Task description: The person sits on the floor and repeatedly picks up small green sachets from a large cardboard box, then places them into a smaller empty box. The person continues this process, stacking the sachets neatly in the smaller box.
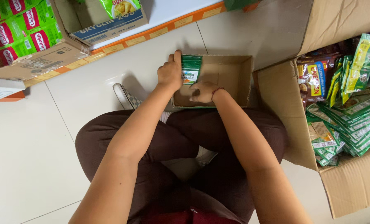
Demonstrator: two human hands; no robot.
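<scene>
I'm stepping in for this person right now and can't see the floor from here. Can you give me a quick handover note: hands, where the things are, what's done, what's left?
Left hand: pressed against a stack of green sachets, holding it upright at the left end of the small cardboard box.
Right hand: resting inside the same box at its near wall, just beside the stack; fingers look empty.
Supply: large open carton at the right, full of green sachets, lying loose.
Done: one stack stands in the small box.
Left: the rest of the small box is bare; most sachets remain in the large carton.
</scene>
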